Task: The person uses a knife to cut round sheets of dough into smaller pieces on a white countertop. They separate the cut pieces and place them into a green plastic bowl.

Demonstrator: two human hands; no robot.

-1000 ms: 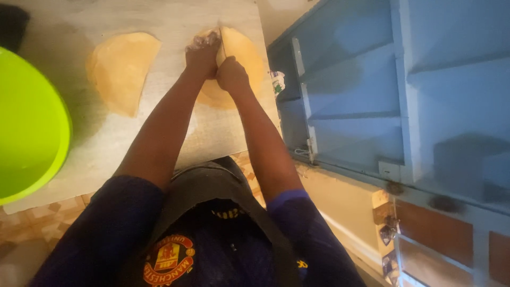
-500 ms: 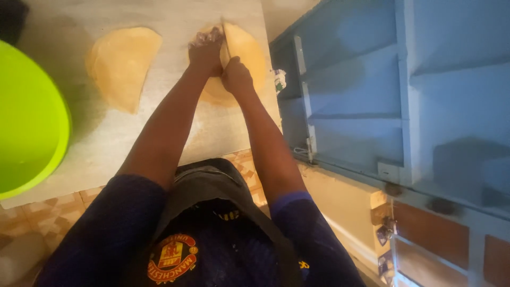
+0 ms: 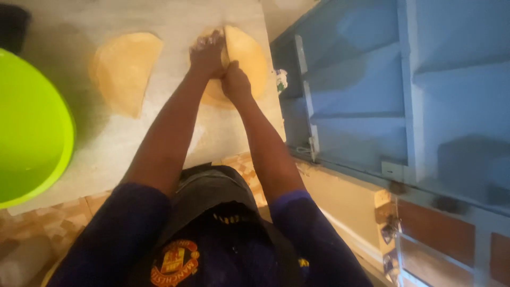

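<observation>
A flat round sheet of yellow dough [image 3: 249,58] lies on the pale work table [image 3: 159,143], near its right edge. My left hand [image 3: 208,53], dusted with flour, presses down on the left part of the sheet. My right hand [image 3: 236,85] is closed just below it, gripping what looks like a thin knife [image 3: 226,42] that stands on edge across the middle of the sheet. A second dough piece [image 3: 123,72], with straight cut edges, lies flat further left on the table.
A large lime-green plastic bowl [image 3: 29,133] sits at the table's left edge. A dark object [image 3: 13,24] is at the far left corner. Blue shelving [image 3: 372,90] stands close on the right, above a tiled floor [image 3: 48,220].
Both hands stay on the round dough with only a slight shift; the blade stays along the sheet's middle. The cut piece on the left has not moved.
</observation>
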